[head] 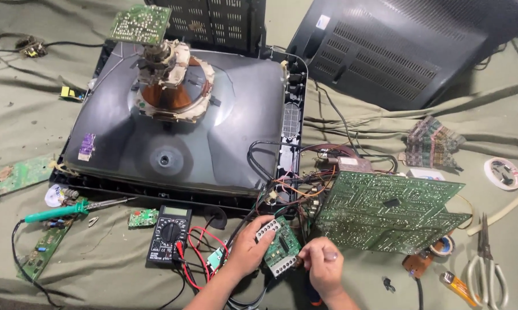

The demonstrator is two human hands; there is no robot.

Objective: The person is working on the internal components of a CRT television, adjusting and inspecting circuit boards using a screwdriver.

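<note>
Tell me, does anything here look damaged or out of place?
Yes. The picture tube lies face down, its back cover off. The large circuit board hangs tilted on loose wires. The left hand holds a small board beside the right hand.

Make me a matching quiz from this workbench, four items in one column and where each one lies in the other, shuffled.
Items:
1. soldering iron
2. scissors
3. multimeter
4. small green board

Places:
A. far right, near the lighter
B. held in the left hand
C. far left, in front of the picture tube
D. just left of the left hand, red leads beside it

Pairs: 1-C, 2-A, 3-D, 4-B
</note>
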